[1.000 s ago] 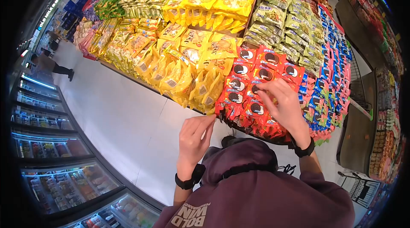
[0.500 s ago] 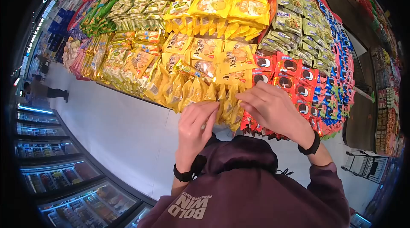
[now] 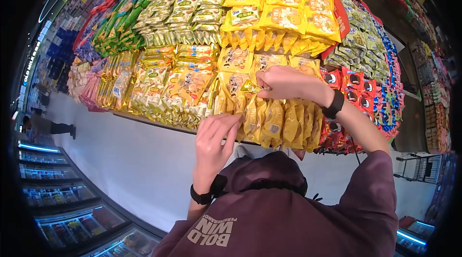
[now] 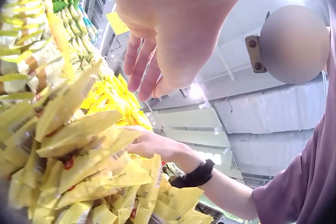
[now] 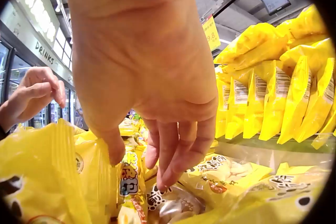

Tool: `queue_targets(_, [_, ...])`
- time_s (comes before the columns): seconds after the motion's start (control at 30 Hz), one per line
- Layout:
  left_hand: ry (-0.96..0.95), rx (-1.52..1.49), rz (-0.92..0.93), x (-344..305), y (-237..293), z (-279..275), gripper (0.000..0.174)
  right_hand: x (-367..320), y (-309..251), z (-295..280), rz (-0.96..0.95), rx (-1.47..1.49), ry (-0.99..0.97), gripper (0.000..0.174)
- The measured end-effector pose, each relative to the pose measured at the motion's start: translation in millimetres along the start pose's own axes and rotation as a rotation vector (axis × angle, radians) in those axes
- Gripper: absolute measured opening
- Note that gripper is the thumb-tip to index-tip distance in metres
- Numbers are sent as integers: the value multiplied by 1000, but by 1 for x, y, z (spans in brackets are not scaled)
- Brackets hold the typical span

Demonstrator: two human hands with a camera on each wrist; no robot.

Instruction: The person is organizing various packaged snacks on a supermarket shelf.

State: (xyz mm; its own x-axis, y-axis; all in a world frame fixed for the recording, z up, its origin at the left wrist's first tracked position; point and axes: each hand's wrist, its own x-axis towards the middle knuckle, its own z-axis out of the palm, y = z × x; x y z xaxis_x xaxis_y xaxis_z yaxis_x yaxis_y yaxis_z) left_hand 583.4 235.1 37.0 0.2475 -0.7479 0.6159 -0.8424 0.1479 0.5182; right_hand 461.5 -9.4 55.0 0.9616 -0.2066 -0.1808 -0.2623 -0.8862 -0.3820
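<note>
My right hand (image 3: pixel 291 83) reaches over the yellow snack bags. In the right wrist view its thumb and curled fingers stand on either side of a narrow yellow snack packet (image 5: pixel 129 182), which lies on bags with pale round biscuits (image 5: pixel 228 174). The packet's free end (image 3: pixel 249 87) points left from the hand in the head view. My left hand (image 3: pixel 215 134) hovers at the shelf's front edge, beside upright yellow bags (image 3: pixel 269 122); its fingers (image 4: pixel 140 71) are loosely bent and hold nothing.
Behind a divider, yellow bags (image 3: pixel 284 16) are stacked higher. Red biscuit packs (image 3: pixel 353 81) fill the right, pale green-and-white packs (image 3: pixel 185 11) the back left. Freezers (image 3: pixel 72 194) line the left, a person (image 3: pixel 48 126) stands far left, and a shopping cart (image 3: pixel 418 168) is at right.
The right hand has moved left from the red biscuit packs across the yellow bags to the narrow packet. The left hand stays near the front edge as the view shifts left along the shelf.
</note>
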Motion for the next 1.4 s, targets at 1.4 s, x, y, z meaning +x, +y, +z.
queue_targets(1.4, [19, -1087, -622, 32, -54, -25, 30, -37, -98, 0, 225, 503, 762, 23])
